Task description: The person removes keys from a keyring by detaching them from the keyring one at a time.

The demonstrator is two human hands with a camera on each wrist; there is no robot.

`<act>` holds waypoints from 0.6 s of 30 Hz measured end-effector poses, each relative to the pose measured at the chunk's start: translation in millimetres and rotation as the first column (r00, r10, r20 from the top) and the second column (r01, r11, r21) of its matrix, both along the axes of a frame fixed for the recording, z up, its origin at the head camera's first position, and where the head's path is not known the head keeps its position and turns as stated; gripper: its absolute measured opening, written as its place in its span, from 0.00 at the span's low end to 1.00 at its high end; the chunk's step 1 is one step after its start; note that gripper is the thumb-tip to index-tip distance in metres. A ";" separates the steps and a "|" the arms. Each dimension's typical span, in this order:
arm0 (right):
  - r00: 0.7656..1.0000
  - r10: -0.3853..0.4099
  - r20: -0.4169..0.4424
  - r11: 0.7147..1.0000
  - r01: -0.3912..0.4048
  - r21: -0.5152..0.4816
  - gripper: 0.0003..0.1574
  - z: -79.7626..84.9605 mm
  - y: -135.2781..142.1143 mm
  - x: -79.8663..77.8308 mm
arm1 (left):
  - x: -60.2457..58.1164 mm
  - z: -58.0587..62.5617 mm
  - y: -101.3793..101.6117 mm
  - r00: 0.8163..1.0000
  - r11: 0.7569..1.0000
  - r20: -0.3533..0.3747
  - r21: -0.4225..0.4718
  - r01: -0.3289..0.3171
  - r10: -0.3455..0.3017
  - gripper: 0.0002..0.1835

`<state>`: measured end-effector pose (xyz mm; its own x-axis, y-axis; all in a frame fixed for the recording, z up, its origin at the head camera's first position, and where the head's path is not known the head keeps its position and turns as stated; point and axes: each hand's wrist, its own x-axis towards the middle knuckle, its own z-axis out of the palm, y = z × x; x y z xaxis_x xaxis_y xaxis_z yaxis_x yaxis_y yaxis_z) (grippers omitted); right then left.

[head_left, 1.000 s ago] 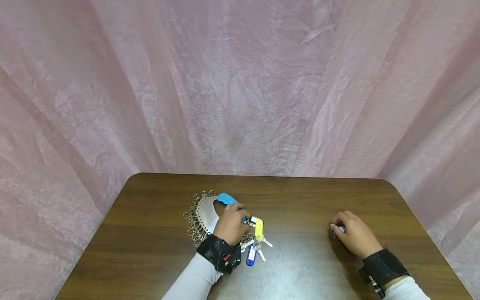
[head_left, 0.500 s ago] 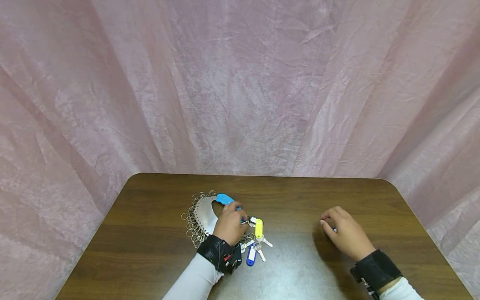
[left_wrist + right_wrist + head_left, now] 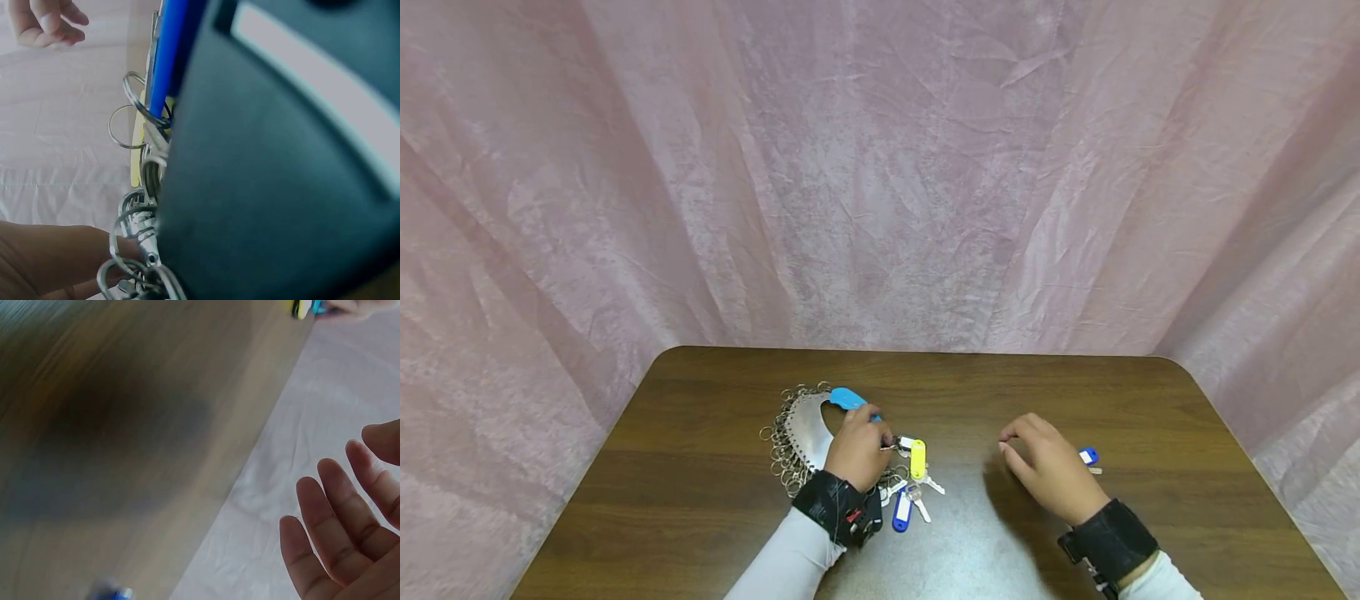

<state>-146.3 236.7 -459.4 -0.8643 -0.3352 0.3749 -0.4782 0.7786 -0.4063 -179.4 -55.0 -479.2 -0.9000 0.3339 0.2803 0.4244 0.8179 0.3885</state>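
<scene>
- Head: the right hand (image 3: 1048, 471) has let go of the blue key tag (image 3: 1088, 456) on the surface (image 3: 985, 400), so it's free; left hand (image 3: 859, 450) grips the metal key holder (image 3: 808, 427).
- Left wrist: metal rings (image 3: 148, 181) bunch up.
- Right wrist: fingers (image 3: 328, 534) spread, holding nothing.

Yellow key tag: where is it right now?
In the head view, the yellow key tag is just right of the left hand, with a blue key tag below it in the picture.
</scene>
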 end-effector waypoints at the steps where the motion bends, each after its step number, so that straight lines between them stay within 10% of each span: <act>1: 1.000 0.007 0.006 1.000 -0.007 -0.005 0.06 -0.5 -4.3 -0.3 | -0.1 -0.1 -0.1 1.000 1.000 -0.003 -0.002 0.001 -0.001 0.05; 18: 0.992 0.106 0.068 0.994 -0.103 -0.048 0.13 -11.7 -71.2 -7.4 | -0.9 -2.1 -0.2 0.999 0.999 -0.024 -0.031 0.032 -0.033 0.05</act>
